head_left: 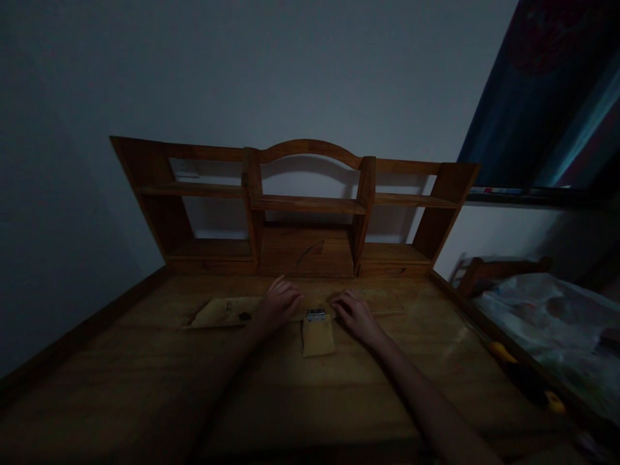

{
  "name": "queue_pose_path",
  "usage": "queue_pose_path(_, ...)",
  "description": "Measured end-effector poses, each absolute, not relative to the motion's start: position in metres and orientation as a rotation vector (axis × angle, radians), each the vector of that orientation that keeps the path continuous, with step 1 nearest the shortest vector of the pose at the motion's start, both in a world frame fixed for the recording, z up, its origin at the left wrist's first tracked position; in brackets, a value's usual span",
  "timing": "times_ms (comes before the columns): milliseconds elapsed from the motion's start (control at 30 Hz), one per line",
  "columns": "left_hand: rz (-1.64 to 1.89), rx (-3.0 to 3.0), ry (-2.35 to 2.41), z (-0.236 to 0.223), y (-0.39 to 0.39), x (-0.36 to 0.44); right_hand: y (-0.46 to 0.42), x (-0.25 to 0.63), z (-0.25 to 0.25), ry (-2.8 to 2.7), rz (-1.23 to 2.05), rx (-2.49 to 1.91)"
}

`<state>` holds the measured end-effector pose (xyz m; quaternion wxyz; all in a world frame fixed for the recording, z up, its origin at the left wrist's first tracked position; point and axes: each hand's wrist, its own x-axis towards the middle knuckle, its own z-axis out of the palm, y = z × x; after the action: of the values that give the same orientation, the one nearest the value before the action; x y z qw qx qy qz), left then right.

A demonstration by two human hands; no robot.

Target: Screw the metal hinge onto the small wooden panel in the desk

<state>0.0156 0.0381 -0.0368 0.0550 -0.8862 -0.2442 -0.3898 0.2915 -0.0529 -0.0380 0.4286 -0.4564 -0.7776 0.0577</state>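
Observation:
A small metal hinge (316, 314) lies at the middle of the desk, at the top edge of a small tan square piece (318, 337). Behind it, a longer tan strip (220, 311) with a ragged left end stretches sideways; whether it is wood or cardboard I cannot tell. My left hand (279, 305) is over this strip, left of the hinge, its fingers loosely bent and apart. To the right of the hinge is my right hand (353, 312), fingers curved down towards the strip. No object shows between the fingers of either hand. A dark spot (245, 316) marks the strip near my left wrist.
A wooden shelf unit (310, 205) stands along the back of the wooden desk (310, 400). At the right edge lies a yellow and black tool (527, 380). Beyond that edge are crumpled translucent plastic sheeting (547, 310) and a dark curtain (537, 97). The room is dim.

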Motion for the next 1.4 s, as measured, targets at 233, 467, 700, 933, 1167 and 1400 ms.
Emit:
queue_pose_path(233, -1.237, -2.656, -0.738, -0.035, 0.036, 0.018, -0.057, 0.290, -0.035, -1.943, 0.159, -1.151)
queue_pose_path(467, -1.215, -2.683, -0.711, -0.032, 0.032, 0.019, -0.057, 0.292, -0.032, -1.928, 0.143, -1.188)
queue_pose_path(700, -1.244, -2.701, -0.709, -0.029, 0.028, 0.020, -0.053, 0.296, -0.037, -1.939, 0.137, -1.195)
queue_pose_path(933, -1.236, -2.715, -0.709, -0.029, 0.030, 0.020, -0.052, 0.296, -0.039, -1.924, 0.127, -1.196)
queue_pose_path(1167, -1.192, -2.869, -0.678, -0.025, 0.023, 0.022, -0.054, 0.295, -0.035, -1.923, 0.131, -1.199)
queue_pose_path(1400, -1.184, -2.967, -0.700, -0.031, 0.022, 0.023, -0.058, 0.294, -0.031, -1.923, 0.125, -1.211)
